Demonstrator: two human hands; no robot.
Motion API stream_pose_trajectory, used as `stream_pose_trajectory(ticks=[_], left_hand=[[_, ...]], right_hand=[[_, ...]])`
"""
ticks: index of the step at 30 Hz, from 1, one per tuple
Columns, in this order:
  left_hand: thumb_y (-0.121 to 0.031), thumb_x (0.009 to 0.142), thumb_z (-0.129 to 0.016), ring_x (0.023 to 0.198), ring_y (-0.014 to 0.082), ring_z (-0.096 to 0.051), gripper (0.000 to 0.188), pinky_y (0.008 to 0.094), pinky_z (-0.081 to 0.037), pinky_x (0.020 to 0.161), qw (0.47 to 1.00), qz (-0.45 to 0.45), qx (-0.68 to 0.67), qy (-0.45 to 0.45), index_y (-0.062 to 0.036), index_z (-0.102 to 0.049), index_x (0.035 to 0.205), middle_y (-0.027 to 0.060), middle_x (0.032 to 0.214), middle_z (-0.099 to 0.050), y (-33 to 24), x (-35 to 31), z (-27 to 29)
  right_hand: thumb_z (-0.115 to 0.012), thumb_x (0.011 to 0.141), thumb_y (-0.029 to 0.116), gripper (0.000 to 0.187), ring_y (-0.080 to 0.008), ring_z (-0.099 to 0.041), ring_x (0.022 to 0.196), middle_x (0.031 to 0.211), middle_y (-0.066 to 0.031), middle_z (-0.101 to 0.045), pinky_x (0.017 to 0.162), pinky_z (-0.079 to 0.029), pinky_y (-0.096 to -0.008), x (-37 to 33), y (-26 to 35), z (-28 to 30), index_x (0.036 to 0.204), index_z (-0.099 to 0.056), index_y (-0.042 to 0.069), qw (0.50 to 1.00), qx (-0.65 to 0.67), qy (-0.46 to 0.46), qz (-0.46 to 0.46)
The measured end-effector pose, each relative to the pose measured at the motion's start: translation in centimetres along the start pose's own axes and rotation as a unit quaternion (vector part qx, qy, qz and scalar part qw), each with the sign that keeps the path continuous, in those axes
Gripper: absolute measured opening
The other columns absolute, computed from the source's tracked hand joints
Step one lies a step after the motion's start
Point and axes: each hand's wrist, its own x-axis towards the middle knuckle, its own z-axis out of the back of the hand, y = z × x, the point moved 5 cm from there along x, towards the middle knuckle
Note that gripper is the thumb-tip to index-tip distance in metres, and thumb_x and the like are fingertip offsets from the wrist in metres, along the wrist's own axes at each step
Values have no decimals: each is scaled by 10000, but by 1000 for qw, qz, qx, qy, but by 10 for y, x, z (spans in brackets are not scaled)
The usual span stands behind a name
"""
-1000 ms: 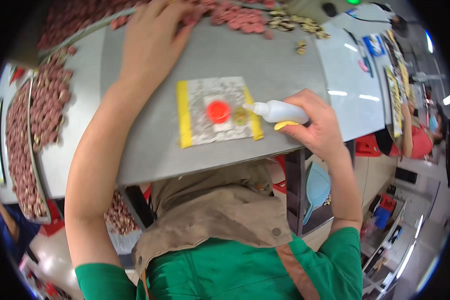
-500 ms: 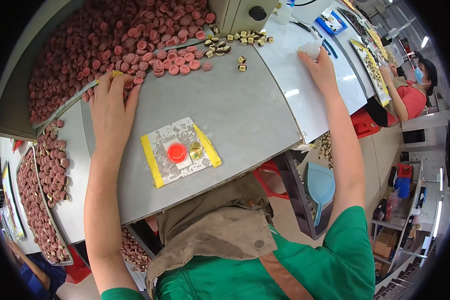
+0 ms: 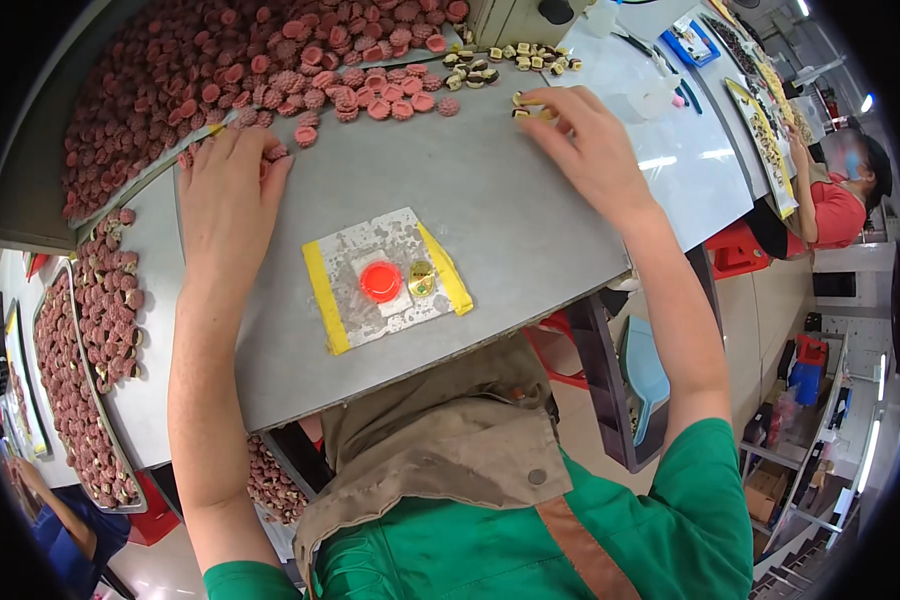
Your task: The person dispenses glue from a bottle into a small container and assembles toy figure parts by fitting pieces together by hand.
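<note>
My left hand (image 3: 232, 185) is at the front edge of a heap of pink bumpy shell-shaped pieces (image 3: 315, 75), its fingers curled round pink pieces (image 3: 270, 155) that show beside the thumb. What lies under the palm is hidden. My right hand (image 3: 595, 150) reaches over the grey table, thumb and fingers apart, its fingertips close to small cream-and-dark pieces (image 3: 519, 104). Between my forearms lies a square white board (image 3: 365, 228) with yellow tape along two sides. On it sit a round red piece (image 3: 380, 282) and a small gold round piece (image 3: 422, 279).
More cream-and-dark pieces (image 3: 470, 72) lie at the far edge. To the right are a translucent white container (image 3: 653, 98) and a blue tray (image 3: 690, 44). Filled trays of pink pieces (image 3: 75, 400) stand left. A person (image 3: 838, 190) works at far right.
My right hand has let go of the white container and moved left to the cream-and-dark pieces. My left hand stays by the pink heap. The whole view has shifted slightly.
</note>
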Motion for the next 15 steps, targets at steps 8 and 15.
stream_pose_trajectory(ticks=[8,15], left_hand=[[-166,855,-658,928,305,-595,169,495,-418,896,999,-7,-20,-24,-69,-614,987,91,964,-629,10,-4,7],[-209,925,-636,864,107,-593,244,239,-446,785,874,124,-469,22,-20,-628,1079,31,978,-637,-14,-7,35]], right_hand=[[-655,870,94,168,-174,-608,821,957,-81,-613,751,-489,-294,-27,21,-10,1012,-602,21,994,50,83,-42],[-640,867,19,256,-143,-611,932,1017,-56,-621,847,-480,-275,-71,54,-8,1117,-592,44,989,137,53,-23]])
